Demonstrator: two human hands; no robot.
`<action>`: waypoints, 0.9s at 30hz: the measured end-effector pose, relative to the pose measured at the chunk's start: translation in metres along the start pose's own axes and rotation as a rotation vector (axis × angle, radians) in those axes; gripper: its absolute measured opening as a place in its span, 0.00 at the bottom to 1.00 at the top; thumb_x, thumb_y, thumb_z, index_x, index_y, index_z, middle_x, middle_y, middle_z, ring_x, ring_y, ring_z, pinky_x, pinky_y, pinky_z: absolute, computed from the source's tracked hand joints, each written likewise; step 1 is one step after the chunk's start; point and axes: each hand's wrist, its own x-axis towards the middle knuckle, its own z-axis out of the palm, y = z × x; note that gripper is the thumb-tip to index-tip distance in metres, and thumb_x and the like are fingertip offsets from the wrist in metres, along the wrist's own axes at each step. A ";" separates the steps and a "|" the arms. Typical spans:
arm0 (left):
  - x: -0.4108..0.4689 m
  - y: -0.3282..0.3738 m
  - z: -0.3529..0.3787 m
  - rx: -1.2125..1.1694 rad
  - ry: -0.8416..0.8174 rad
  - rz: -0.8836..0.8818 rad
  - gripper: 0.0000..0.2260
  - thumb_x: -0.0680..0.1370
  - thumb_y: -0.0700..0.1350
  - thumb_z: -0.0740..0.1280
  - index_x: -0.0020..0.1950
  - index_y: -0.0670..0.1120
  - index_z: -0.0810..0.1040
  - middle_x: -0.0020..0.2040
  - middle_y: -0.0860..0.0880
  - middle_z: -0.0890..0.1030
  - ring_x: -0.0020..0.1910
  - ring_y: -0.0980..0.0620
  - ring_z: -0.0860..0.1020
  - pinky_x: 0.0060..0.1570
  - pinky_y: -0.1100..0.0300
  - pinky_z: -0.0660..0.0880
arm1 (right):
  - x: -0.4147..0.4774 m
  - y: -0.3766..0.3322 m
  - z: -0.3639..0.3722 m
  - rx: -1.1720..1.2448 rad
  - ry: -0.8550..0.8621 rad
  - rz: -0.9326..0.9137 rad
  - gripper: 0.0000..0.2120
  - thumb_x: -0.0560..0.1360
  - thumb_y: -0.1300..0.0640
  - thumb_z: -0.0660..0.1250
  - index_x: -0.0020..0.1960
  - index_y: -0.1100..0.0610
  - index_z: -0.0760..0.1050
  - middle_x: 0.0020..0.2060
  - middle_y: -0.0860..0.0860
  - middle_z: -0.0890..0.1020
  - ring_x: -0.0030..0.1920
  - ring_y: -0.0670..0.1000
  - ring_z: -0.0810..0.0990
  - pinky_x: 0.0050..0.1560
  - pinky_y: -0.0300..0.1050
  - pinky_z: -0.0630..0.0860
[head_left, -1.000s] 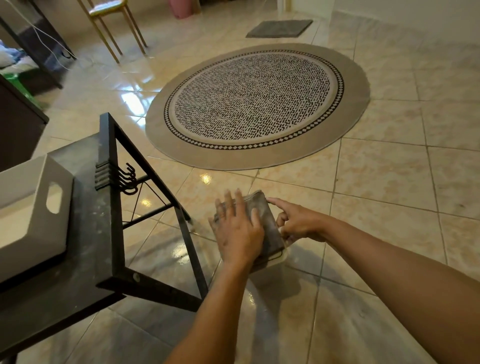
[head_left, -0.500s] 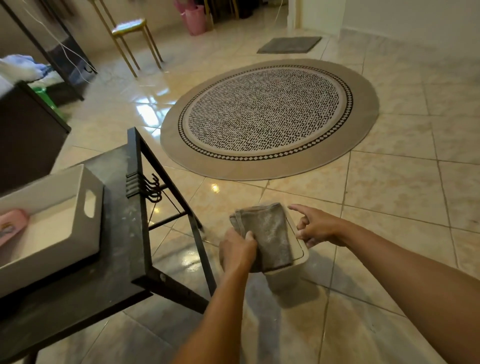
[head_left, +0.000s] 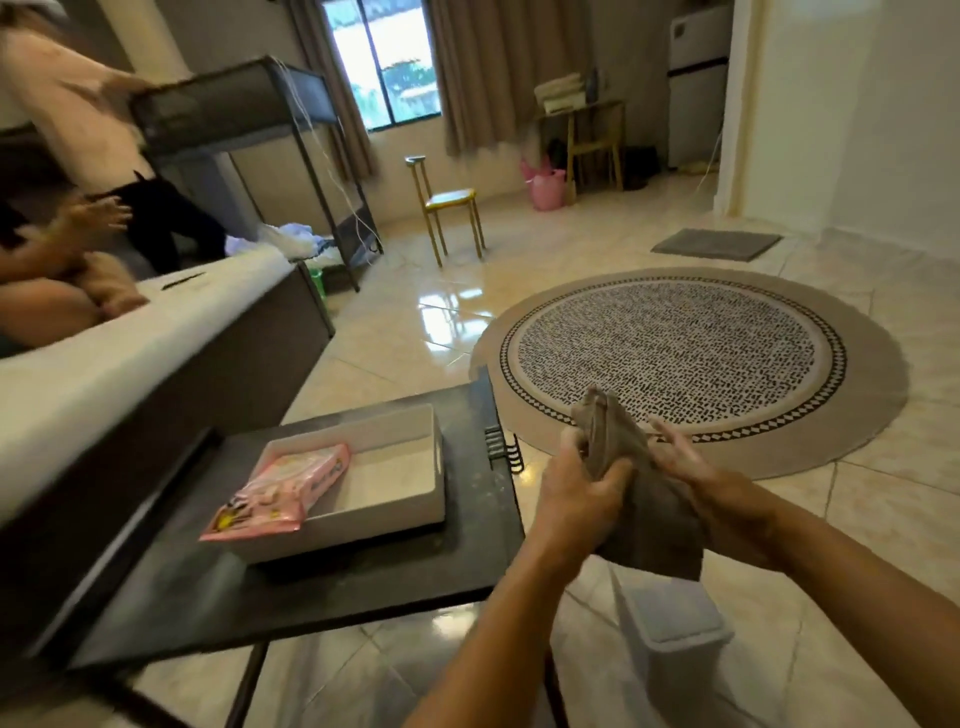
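Gripping the grey-brown cloth (head_left: 649, 525) in mid-air in front of the body, the left hand (head_left: 579, 486) is curling its fingers and thumb tight round a bunched upper part, so that one folded end is sticking up above the knuckles and the rest is hanging down below the wrists. The right hand (head_left: 691, 467) is lying against the other side, its fingers fairly straight and close together along the fabric, probably steadying or smoothing it while the left is taking the weight; whether its thumb is hooking underneath is hidden. The cloth is hanging over the floor, just above a small lidded bin (head_left: 675, 631) and just right of the black table (head_left: 363, 587), touching neither. Held bunched like this, it is likely being readied for wiping. On the table a white tray (head_left: 410, 512) is sitting with a pink packet (head_left: 280, 488) resting partly inside it and overhanging its near left rim, and a row of dark hooks (head_left: 501, 449) is jutting from the table's right edge, near the left hand, where a loose fold could be catching. Farther off, a round rug (head_left: 675, 353), a yellow-seated chair (head_left: 452, 202) and a grey doormat (head_left: 717, 241) are lying well apart from the hands, and another person (head_left: 78, 130) is sitting on the bed (head_left: 156, 332) at the left.
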 end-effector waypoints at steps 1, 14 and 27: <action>-0.008 0.017 -0.015 -0.001 0.026 0.039 0.12 0.79 0.42 0.69 0.60 0.49 0.72 0.52 0.50 0.80 0.49 0.54 0.82 0.42 0.62 0.81 | -0.007 -0.012 0.016 0.045 -0.063 -0.058 0.35 0.73 0.56 0.69 0.72 0.32 0.60 0.68 0.58 0.75 0.60 0.64 0.81 0.48 0.58 0.83; -0.046 0.051 -0.219 0.519 0.479 0.067 0.24 0.77 0.34 0.68 0.65 0.54 0.65 0.55 0.44 0.79 0.50 0.46 0.80 0.47 0.50 0.82 | 0.047 -0.050 0.224 -0.953 0.044 -0.433 0.21 0.72 0.67 0.73 0.63 0.56 0.77 0.50 0.47 0.74 0.54 0.49 0.74 0.50 0.42 0.80; 0.006 -0.005 -0.260 1.385 0.333 0.127 0.13 0.76 0.48 0.69 0.61 0.51 0.80 0.66 0.49 0.73 0.63 0.46 0.71 0.61 0.47 0.64 | 0.134 -0.006 0.249 -1.813 -0.002 -0.491 0.18 0.75 0.47 0.69 0.65 0.45 0.77 0.66 0.48 0.74 0.68 0.53 0.68 0.71 0.57 0.60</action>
